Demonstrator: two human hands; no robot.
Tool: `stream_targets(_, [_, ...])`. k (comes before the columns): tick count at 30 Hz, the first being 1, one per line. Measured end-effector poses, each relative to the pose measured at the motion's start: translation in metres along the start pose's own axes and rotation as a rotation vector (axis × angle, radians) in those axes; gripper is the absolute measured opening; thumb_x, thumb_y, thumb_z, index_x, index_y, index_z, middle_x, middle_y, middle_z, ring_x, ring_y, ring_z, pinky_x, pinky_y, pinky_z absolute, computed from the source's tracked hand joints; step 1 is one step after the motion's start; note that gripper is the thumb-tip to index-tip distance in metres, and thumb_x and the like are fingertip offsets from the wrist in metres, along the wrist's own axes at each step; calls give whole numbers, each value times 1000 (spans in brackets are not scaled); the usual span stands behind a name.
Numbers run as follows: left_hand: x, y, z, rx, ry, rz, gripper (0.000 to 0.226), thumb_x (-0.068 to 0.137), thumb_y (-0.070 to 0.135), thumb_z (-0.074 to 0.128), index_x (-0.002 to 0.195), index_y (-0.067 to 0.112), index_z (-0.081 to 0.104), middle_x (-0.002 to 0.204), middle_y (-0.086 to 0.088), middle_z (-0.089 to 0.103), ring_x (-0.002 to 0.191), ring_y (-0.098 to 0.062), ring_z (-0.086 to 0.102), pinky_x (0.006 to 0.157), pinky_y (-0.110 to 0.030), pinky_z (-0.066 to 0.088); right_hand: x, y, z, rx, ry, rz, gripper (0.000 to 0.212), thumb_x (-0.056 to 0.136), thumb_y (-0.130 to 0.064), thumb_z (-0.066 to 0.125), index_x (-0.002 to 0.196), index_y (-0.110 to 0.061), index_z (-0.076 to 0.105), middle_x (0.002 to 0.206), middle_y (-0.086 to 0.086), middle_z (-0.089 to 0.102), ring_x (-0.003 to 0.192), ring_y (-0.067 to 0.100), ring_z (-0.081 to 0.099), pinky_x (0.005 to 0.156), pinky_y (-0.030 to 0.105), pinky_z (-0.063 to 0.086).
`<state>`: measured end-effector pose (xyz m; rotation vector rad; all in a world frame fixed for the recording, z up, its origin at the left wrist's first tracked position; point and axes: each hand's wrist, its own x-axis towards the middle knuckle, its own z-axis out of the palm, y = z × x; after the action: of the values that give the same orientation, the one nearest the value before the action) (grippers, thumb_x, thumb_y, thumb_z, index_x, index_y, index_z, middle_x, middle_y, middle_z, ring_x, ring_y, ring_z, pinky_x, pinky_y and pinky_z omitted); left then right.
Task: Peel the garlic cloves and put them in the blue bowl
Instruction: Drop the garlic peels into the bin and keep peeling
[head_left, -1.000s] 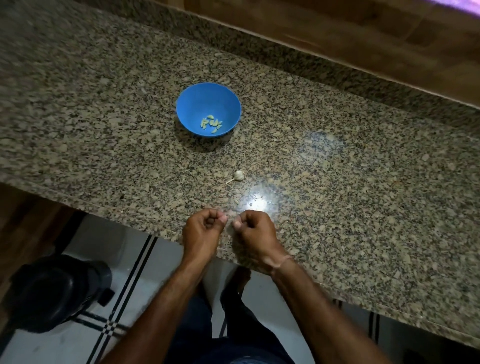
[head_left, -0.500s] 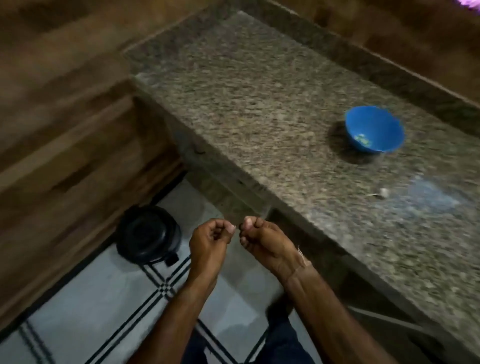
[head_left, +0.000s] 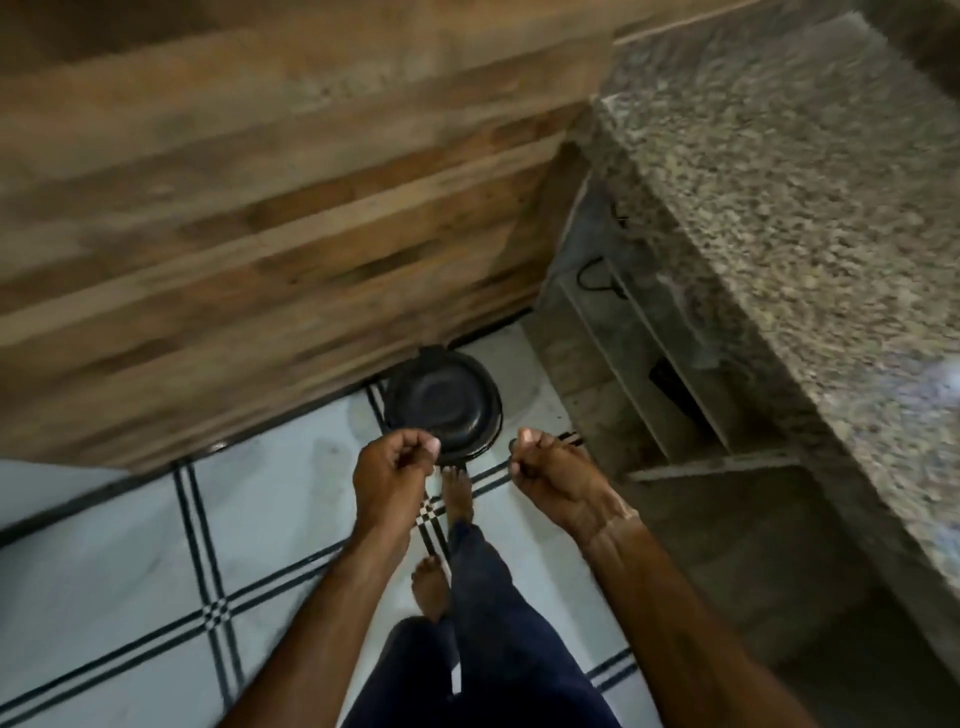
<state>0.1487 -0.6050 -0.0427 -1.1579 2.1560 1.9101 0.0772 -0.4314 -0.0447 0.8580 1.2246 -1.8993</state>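
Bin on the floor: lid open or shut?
Shut. The bin shows a closed domed black lid from above; both hands hang over it.

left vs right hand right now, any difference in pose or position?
The left hand hangs over the tiled floor, overlapping the black round lid; the right hand sits nearer the granite counter. The left shows its back, the right its thumb side. Both have curled fingers; blur hides any contents.

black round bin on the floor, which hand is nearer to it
Left. The left hand hangs just over the near rim of the black bin, overlapping it in view. The right hand hangs off to the bin's right, clear of its edge.
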Motion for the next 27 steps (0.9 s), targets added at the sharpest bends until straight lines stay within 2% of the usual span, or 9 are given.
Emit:
stream_targets(4, [49, -11, -10, -63, 62, -112, 17, 97, 12, 70, 81, 18, 71, 68, 1, 66, 66, -15, 57, 62, -27, 47, 60, 6, 30, -49, -32, 70, 43, 102, 8, 46, 70, -8, 71, 66, 8, 60, 59, 15, 56, 56, 23, 54])
stream_targets(9, [131, -69, 11, -142, 134, -349, 8, 97, 14, 71, 89, 13, 74, 76, -5, 70, 68, -17, 61, 63, -28, 49, 157, 34, 37, 0, 32, 224, 23, 103, 4, 50, 86, 0, 64, 71, 11, 60, 62, 17, 58, 56, 23, 55])
stream_targets(12, [191, -129, 35, -171, 148, -524, 16, 97, 11, 71, 81, 10, 71, 64, -2, 63, 51, -13, 54, 53, -22, 44, 236, 66, 30, 92, 77, 291, 32, 102, 8, 49, 78, -1, 67, 64, 8, 63, 53, 15, 61, 51, 23, 55])
stream_targets(15, [252, -181, 61, -201, 131, -666, 26, 97, 12, 71, 71, 10, 65, 52, 1, 55, 39, -10, 42, 42, -19, 34, 314, 89, 25, 46, 127, 313, 26, 101, 11, 49, 84, -3, 63, 59, 3, 67, 51, 11, 64, 48, 22, 54])
stream_targets(18, [303, -224, 87, -282, 148, -707, 9, 93, 11, 77, 89, 3, 73, 70, -8, 65, 48, -13, 49, 38, -17, 37, 379, 106, 19, -72, 161, 290, 18, 100, 3, 60, 87, -6, 68, 65, 1, 73, 70, 13, 69, 61, 25, 60])
stream_targets(20, [325, -242, 98, -339, 154, -713, 16, 94, 4, 74, 106, -6, 71, 85, -16, 70, 51, -12, 62, 37, -15, 41, 409, 111, 14, -152, 144, 289, 20, 105, -4, 54, 91, -10, 67, 64, -3, 71, 73, 11, 65, 78, 31, 59])
stream_targets(21, [334, -250, 103, -372, 157, -711, 14, 96, 0, 70, 108, -7, 70, 86, -17, 70, 48, -10, 64, 36, -15, 40, 423, 115, 11, -175, 120, 297, 22, 108, -7, 47, 97, -11, 66, 69, -4, 73, 76, 10, 65, 87, 35, 56])
stream_targets(24, [349, -261, 114, -404, 129, -731, 13, 97, -8, 63, 108, -3, 68, 87, -16, 67, 49, -10, 64, 35, -15, 40, 444, 121, 6, -277, 87, 329, 30, 113, -14, 31, 125, -15, 58, 118, -3, 70, 115, 17, 62, 108, 45, 44])
stream_targets(27, [353, -272, 118, -383, 167, -755, 13, 87, -8, 73, 83, 4, 70, 79, -14, 67, 61, -20, 59, 44, -18, 45, 447, 122, 8, -350, 162, 267, 31, 108, -10, 46, 136, -10, 61, 139, 8, 63, 129, 26, 58, 102, 41, 45])
